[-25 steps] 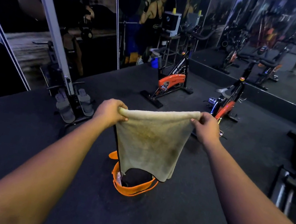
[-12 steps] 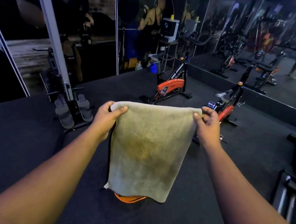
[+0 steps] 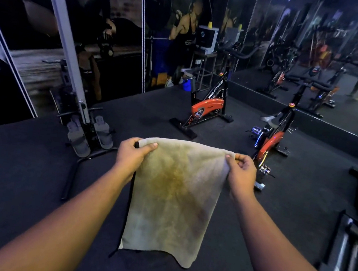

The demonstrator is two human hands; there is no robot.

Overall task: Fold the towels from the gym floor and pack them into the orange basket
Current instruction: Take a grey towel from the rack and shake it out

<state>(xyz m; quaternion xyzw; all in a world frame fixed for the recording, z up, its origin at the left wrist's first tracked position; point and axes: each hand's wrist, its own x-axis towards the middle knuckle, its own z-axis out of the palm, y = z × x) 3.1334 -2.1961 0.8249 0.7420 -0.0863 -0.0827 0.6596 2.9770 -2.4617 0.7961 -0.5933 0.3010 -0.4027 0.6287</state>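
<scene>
Both hands' grip (image 3: 132,156) atop hanging towel (image 3: 170,201)

Pale cream towel (image 3: 173,199), blotched with a yellow-brown stain across the middle and a darker smear toward the lower right; thin black edge down the left side. Dark charcoal gym floor (image 3: 27,177). Black exercise bike (image 3: 205,109) with an orange-red flywheel cover and white lettering on the frame. Second bike (image 3: 270,139) black and red, with blue glints. Grey footplates on the rowing machine (image 3: 90,131). White-grey rail (image 3: 63,32).
</scene>
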